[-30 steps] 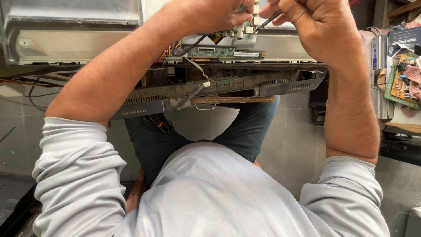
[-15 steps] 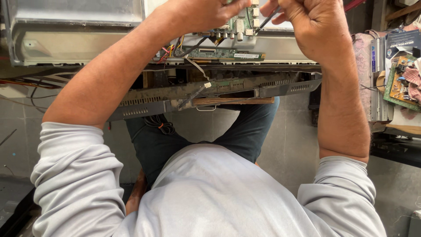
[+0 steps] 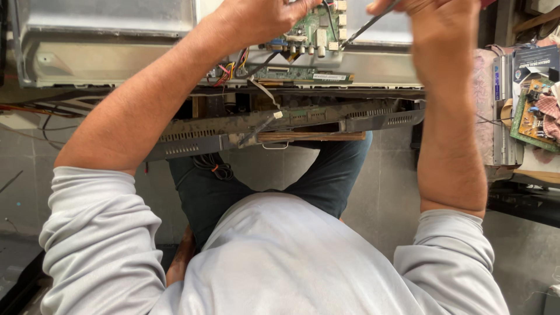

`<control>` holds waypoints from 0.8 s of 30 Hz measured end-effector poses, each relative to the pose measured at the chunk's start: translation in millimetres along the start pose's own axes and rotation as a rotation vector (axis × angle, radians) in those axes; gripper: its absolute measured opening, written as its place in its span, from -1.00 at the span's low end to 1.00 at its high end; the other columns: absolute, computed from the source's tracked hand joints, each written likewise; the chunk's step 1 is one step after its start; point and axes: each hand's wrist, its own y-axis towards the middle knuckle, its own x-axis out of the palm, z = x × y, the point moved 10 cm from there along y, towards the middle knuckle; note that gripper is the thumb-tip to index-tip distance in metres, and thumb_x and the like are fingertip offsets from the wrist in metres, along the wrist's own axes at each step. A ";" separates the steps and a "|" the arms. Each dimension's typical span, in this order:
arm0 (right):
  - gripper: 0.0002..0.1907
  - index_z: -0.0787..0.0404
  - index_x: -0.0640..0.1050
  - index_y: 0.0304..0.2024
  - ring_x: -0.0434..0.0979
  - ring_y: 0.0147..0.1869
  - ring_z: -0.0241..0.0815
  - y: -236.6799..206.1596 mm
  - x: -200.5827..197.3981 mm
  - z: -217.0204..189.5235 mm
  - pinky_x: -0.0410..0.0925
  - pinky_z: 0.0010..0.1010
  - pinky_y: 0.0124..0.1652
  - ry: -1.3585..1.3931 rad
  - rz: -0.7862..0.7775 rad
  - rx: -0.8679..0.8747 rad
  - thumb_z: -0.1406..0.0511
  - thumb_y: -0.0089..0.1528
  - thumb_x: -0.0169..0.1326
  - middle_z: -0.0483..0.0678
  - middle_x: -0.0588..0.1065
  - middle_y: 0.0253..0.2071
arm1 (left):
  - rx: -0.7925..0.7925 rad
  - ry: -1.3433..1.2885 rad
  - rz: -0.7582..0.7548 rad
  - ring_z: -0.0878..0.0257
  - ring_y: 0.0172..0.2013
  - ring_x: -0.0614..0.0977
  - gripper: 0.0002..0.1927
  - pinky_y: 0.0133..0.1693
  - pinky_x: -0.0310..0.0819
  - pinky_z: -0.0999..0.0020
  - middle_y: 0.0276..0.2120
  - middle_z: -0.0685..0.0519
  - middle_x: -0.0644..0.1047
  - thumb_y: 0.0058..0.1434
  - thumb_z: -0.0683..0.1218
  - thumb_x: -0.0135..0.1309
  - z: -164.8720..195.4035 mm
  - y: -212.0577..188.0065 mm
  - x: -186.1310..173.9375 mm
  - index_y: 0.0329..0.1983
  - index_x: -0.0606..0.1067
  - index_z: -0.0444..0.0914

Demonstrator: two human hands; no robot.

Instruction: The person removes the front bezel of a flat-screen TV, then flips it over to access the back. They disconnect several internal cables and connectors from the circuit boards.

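Wearer: a pale grey long-sleeved shirt fills the near foreground, sleeves pushed up past the elbows; dark blue trousers show beyond it, over a grey tiled floor.
Near edge of chassis: a dusty, perforated grey metal frame rail runs across the view just above the knees, with a thin wooden strip beneath it and a loop of dark cable hanging at its left.
Chassis: a large sheet-metal back panel of an opened flat screen unit, lying across the view and carrying the boards.
Narrow board: a long green strip board along the panel's near edge, with a bundle of coloured wires at its left end.
Main circuit board: green board with pale connectors, at the far middle of the panel, between the two hands.
Left hand: grip clenched on the left edge of the main circuit board, fingers curled over it.
Right hand: grip grasping a thin dark tool, its tip slanting down-left to touch the board's right edge; the hand is motion-blurred.
Right side: a cluttered shelf holding another green board and scraps, well apart from the hands.
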 end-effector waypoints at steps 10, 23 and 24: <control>-0.77 0.43 0.52 0.06 0.68 0.02 -0.15 9.6 2.3 -13.2 0.59 -0.39 0.01 -0.014 -0.172 -0.070 0.44 0.64 -0.17 0.11 0.60 -0.08 | -0.475 -0.561 -0.018 0.34 -0.61 0.57 -0.87 -0.53 0.45 0.40 -0.56 0.05 0.60 0.42 -0.15 0.17 -35.0 -10.8 7.4 -0.03 0.64 -0.25; -0.82 0.43 0.46 0.08 0.71 -0.05 -0.06 4.5 -2.9 9.0 0.58 -0.29 -0.18 0.057 0.078 -0.021 0.42 0.58 -0.15 0.13 0.57 -0.14 | -0.352 -0.503 -0.049 0.27 -0.56 0.58 -0.81 -0.52 0.47 0.37 -0.49 0.00 0.61 0.58 -0.04 0.12 -34.6 -19.5 -8.7 -0.01 0.63 -0.25; -0.82 0.43 0.46 0.07 0.71 -0.05 -0.03 3.5 -10.2 12.3 0.60 -0.27 -0.18 0.120 0.096 -0.023 0.41 0.58 -0.15 0.14 0.57 -0.13 | -0.410 -0.527 -0.092 0.28 -0.59 0.55 -0.81 -0.55 0.44 0.37 -0.54 0.00 0.58 0.59 -0.04 0.10 -38.2 -23.6 -2.9 -0.02 0.63 -0.24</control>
